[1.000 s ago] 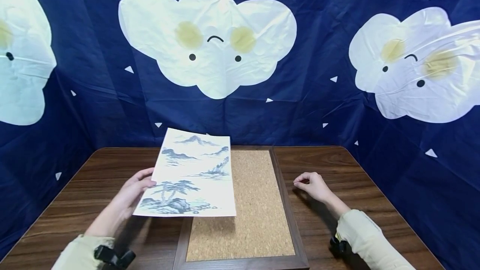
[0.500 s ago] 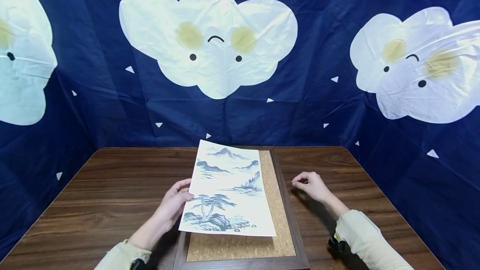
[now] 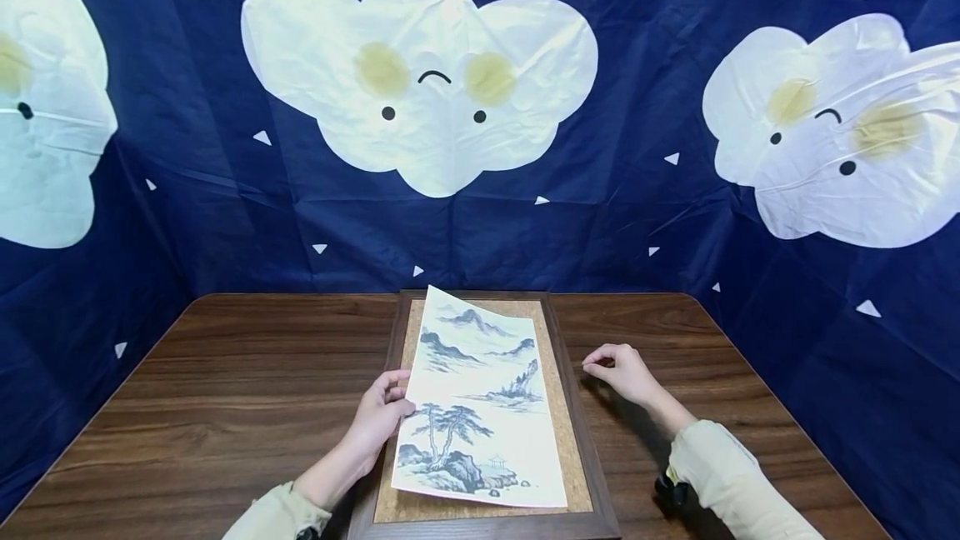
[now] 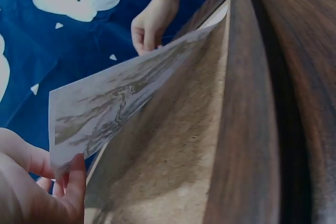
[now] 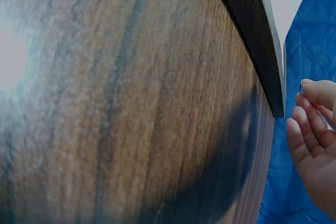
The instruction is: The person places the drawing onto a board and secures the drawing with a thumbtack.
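Observation:
My left hand (image 3: 375, 415) pinches the left edge of a sheet printed with an ink landscape painting (image 3: 487, 390), thumb on top. The sheet lies over a cork board (image 3: 573, 465) with a dark wooden frame (image 3: 581, 407). In the left wrist view the held edge of the sheet (image 4: 110, 103) is lifted off the cork (image 4: 178, 145), and its far end curls. Right of the frame, my right hand (image 3: 628, 373) is held above the table, thumb and index fingertips together. A tiny dark, pin-like sliver (image 5: 301, 85) shows at those fingertips; its kind is unclear.
The board rests on a brown wood-grain table (image 3: 225, 382), its far edge near the table's back. A dark blue cloth (image 3: 637, 215) with white clouds hangs behind and at both sides. Dark straps (image 3: 670, 490) sit at the wrists.
My left hand has carried the sheet rightward and toward me, from over the board's left side to over its middle, and lowered it. My right hand has hardly moved.

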{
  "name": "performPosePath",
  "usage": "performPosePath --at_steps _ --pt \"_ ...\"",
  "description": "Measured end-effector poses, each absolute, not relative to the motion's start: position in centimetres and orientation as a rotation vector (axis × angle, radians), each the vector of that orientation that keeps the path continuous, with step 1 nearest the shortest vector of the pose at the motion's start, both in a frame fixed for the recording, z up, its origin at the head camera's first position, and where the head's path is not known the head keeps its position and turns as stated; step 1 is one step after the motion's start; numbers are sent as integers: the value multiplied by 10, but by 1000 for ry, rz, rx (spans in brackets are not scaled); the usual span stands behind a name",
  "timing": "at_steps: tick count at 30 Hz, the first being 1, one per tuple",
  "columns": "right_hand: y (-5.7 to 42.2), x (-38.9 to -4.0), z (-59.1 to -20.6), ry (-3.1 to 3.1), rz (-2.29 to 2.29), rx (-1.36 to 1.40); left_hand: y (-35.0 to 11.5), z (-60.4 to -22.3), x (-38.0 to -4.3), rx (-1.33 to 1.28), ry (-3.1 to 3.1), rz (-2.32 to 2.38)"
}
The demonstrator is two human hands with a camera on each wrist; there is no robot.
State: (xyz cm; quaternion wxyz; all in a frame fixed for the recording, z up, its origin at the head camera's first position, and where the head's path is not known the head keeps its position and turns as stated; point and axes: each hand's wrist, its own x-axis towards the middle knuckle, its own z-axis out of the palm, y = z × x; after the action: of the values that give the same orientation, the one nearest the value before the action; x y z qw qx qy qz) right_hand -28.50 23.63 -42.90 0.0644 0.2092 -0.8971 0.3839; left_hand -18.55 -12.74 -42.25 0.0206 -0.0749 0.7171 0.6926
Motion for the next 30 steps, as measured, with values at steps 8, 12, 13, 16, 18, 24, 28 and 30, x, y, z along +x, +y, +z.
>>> performPosePath --at_steps 8,12,13,16,18,24,28,30 --pt "237 -287 -433 -2694 1140 647 -119 -428 -183 -225 2367 2051" --pt "237 -286 -433 -2680 1151 662 -117 -429 -183 -228 2393 2023" --pt "237 -286 -433 -2679 1151 662 -117 -429 -183 -227 2401 2015" --pt "238 -287 -433 -2683 1155 655 -118 -430 -183 -224 2432 1978" --pt "238 -287 -433 -2688 1153 650 -119 -431 -182 -215 2453 1950" --pt "239 -288 -433 -2698 1158 662 -120 -432 -181 -174 2508 1881" --pt "238 -287 -433 -2692 1175 667 -121 -431 -180 -153 2557 1830" --pt "237 -287 -433 -2691 1190 667 -124 -429 -179 -155 2572 1813"
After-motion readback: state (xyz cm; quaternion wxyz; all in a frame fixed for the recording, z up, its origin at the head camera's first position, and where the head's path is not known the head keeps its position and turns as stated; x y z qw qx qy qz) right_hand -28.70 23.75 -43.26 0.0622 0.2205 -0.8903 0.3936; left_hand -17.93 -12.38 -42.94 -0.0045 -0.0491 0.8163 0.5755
